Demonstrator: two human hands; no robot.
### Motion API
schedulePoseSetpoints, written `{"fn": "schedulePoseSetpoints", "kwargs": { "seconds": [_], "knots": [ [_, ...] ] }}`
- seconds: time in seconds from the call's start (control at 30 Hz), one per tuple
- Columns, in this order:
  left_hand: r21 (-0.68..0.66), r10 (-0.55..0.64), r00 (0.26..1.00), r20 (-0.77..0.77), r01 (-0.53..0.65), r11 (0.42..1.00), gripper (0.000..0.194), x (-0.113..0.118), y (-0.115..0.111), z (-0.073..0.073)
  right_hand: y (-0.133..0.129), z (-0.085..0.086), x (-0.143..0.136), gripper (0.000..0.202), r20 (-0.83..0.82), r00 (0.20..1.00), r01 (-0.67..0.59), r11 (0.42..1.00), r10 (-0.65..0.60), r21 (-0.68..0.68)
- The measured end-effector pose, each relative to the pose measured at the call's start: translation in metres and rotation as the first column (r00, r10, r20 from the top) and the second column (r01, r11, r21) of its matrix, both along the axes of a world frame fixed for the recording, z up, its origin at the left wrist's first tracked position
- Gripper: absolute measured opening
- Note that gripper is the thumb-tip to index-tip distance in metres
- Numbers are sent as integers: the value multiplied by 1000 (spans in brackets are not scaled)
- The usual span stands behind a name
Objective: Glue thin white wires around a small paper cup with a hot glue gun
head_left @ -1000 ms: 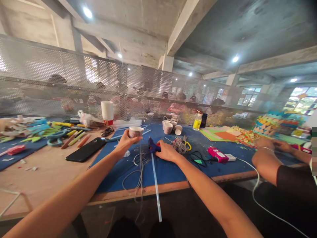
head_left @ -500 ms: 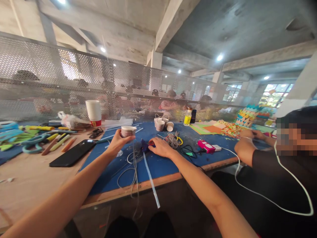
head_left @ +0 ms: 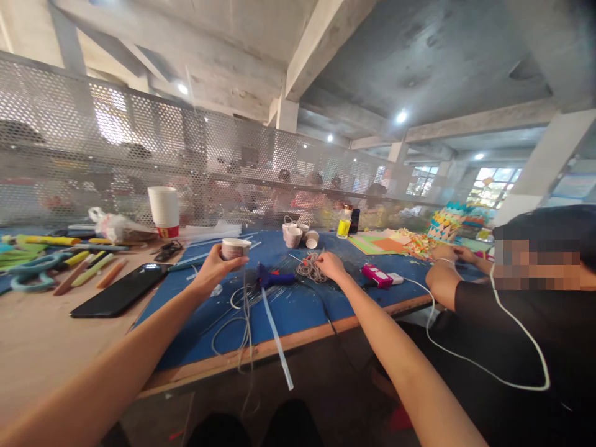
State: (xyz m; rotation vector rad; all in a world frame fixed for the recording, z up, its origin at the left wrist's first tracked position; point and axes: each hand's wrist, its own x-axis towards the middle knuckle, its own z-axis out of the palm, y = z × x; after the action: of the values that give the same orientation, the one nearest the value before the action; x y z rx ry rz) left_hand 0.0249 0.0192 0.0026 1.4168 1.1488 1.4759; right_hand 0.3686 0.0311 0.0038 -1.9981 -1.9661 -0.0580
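Gripping the small cup point(head_left: 235, 249) between thumb and fingers, the left hand point(head_left: 209, 273) held it upright, open rim up, over the left part of the blue mat point(head_left: 186, 344). The right hand point(head_left: 331, 266) had its fingertips together at the right edge of the cord bundle point(head_left: 308, 268); whether they were closed on a strand could not be told. Between the hands lay the blue glue gun point(head_left: 282, 278), clear of both, with a long translucent stick point(head_left: 277, 338) sticking out over the table's near edge. Loose grey strands point(head_left: 246, 323) looped beside it and hung over that same edge

Behind the cord bundle stood a cluster of cups point(head_left: 293, 237), with a tipped cup point(head_left: 311, 239) lying beside them. Farther right were a yellow-labelled bottle point(head_left: 343, 228), a sheaf of coloured paper point(head_left: 378, 243) and a pink device point(head_left: 376, 275) near the right hand. On the left, a black phone point(head_left: 120, 290) lay at the mat's edge, blue-handled scissors point(head_left: 35, 279) lay beyond it, and a stack of paper cups point(head_left: 164, 208) stood farther back. A person in a dark top point(head_left: 512, 335) sat at the right, and a perforated screen point(head_left: 186, 143) ran behind the table point(head_left: 37, 354)
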Motion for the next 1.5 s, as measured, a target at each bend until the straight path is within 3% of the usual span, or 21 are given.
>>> {"fn": "schedulePoseSetpoints", "kwargs": {
  "seconds": [0.13, 0.23, 0.37, 0.5, 0.63, 0.8, 1.07, 1.33, 1.5],
  "knots": [
    [-9, -2, 1000, 17, 2, 1000, 64, 2, -5, 4, -3, 6, -26, 18, -35, 987, -158, 987, 159, 30],
    [-14, 9, 999, 31, -8, 1000, 65, 2, -6, 6, -4, 19, -36, 28, -49, 973, -218, 971, 223, 96],
    [-9, 10, 999, 33, -10, 1000, 64, 2, -5, 6, 2, 36, -19, 39, -54, 999, 19, 983, -9, 185],
    [-14, -13, 999, 30, 13, 1000, 64, 2, -1, 2, 15, 33, 8, 27, -26, 978, 207, 978, -207, 7],
    [2, -2, 999, 43, 2, 1000, 66, 2, 3, -3, 26, 20, 12, 23, 19, 967, 254, 954, -254, -157],
    [5, -32, 999, 25, 32, 999, 65, 0, -1, -2, 32, 17, 5, 23, 48, 958, 286, 929, -282, -234],
    [-24, -66, 997, 34, 67, 997, 67, -1, 5, -4, 27, 25, 5, 43, 88, 940, 342, 920, -331, -191],
    [-5, -45, 999, 27, 46, 999, 64, -1, 3, -4, 25, 27, 32, 33, 40, 911, 411, 894, -411, -179],
    [0, -44, 997, 64, 44, 999, 65, 1, -2, -1, 21, 20, 46, 35, -108, 861, 495, 868, -497, -44]
  ]
}}
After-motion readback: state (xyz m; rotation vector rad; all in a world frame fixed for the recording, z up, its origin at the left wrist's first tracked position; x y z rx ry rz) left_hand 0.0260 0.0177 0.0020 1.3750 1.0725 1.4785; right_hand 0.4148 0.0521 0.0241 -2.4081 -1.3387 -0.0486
